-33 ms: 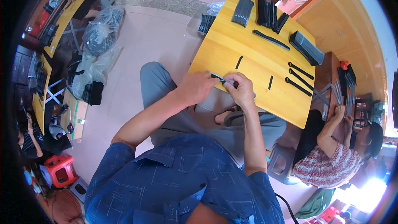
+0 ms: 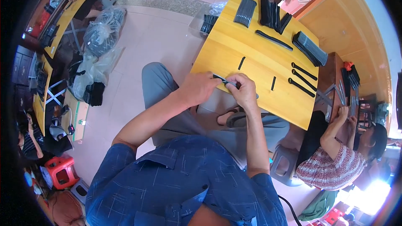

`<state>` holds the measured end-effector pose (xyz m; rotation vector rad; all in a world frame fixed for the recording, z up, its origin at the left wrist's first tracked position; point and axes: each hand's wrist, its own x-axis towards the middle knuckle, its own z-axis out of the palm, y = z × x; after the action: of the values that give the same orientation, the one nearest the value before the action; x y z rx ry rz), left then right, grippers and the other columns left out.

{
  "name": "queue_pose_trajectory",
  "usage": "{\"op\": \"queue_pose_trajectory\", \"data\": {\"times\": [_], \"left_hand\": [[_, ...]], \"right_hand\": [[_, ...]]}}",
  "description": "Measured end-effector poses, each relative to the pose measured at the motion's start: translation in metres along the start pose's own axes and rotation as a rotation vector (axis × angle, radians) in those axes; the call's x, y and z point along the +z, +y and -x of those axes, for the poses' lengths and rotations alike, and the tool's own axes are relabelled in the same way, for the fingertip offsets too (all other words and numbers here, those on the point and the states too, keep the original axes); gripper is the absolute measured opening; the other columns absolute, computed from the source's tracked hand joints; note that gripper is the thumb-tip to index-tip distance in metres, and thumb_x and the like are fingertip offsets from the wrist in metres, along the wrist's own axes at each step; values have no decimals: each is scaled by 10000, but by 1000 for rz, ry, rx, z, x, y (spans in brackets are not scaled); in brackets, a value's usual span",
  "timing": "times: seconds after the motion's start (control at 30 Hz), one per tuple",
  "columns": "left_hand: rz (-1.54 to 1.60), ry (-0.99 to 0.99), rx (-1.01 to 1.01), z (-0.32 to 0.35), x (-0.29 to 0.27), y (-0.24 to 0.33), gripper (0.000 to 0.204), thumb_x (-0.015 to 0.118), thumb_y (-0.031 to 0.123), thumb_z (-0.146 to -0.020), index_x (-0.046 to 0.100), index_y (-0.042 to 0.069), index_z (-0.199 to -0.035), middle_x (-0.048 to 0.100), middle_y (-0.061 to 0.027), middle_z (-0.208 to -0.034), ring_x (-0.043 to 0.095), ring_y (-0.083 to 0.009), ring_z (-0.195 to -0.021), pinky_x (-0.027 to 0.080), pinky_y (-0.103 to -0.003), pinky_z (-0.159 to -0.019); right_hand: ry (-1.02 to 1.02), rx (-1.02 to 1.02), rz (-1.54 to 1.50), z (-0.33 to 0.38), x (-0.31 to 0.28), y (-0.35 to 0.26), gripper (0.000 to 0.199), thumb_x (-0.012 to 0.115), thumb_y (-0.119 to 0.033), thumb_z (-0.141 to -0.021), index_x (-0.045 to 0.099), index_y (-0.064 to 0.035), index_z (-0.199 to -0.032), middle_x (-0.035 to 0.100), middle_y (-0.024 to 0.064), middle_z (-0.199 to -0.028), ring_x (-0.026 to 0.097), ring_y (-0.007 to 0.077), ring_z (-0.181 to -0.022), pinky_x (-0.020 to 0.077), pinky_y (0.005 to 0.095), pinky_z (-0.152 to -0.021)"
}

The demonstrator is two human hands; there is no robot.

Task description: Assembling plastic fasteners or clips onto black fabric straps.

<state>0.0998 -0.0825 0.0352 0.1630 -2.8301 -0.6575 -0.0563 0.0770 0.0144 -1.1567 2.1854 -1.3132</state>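
Both of my hands meet at the near edge of a yellow wooden table [image 2: 226, 48]. A black strap [image 2: 220, 78] with a pale stripe along it runs between them. My left hand [image 2: 201, 87] is closed on its left end, and my right hand [image 2: 244, 90] pinches the other end between thumb and fingers. Fingers cover much of the strap. Just beyond the hands lie two short black strips [image 2: 241, 63] on the tabletop, one farther right. Three black straps with rounded ends [image 2: 302, 88] lie side by side near the right edge.
Along the table's far side are a flat bundle of dark strips [image 2: 245, 11], black straps [image 2: 270, 13], a long black strap [image 2: 273, 40] and a thick stack [image 2: 310, 49]. A clear bin [image 2: 200, 23] stands at the left. Another person [image 2: 335, 155] works at the right.
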Motion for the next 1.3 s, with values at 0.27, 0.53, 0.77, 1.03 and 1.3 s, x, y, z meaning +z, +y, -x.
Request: {"op": "queue_pose_trajectory", "data": {"times": [0.27,0.53,0.77,1.03,1.3], "left_hand": [[-38,-108,-64,-7,-5,4,241,624,127,-907,751,149,-1110,685,-102,-893,698,-323,-807,557,-462,-680],[-77,-122,-155,-10,-10,7,290,637,142,-913,718,163,-1191,675,-116,-872,695,-347,-784,553,-488,-664],[-101,-158,-282,-17,-23,18,369,555,191,-988,576,55,-1330,717,-157,-943,730,-348,-810,569,-482,-691],[-109,-370,-320,-22,-23,17,301,523,292,-1041,621,40,-1173,729,-155,-820,731,-366,-808,535,-530,-692],[-89,-389,-391,-25,-31,17,281,530,271,-1028,662,102,-1208,742,-143,-886,733,-359,-854,534,-543,-736]], "right_hand": [[-36,-89,91,-2,-1,-1,119,796,-51,-791,714,-42,-877,664,103,-818,650,251,-725,502,364,-652],[-40,-42,48,-1,-4,-2,110,801,-60,-792,713,-40,-855,671,111,-821,659,279,-762,510,377,-686],[-41,-59,90,-2,-3,-6,106,789,-52,-785,699,-37,-837,674,115,-825,667,318,-803,520,404,-727],[-56,-64,119,2,-3,-7,102,784,-44,-779,701,-36,-838,658,121,-827,659,323,-838,516,410,-741],[-63,-122,41,3,-3,5,102,777,-27,-780,720,-37,-864,661,128,-835,654,332,-833,519,414,-753]]}}
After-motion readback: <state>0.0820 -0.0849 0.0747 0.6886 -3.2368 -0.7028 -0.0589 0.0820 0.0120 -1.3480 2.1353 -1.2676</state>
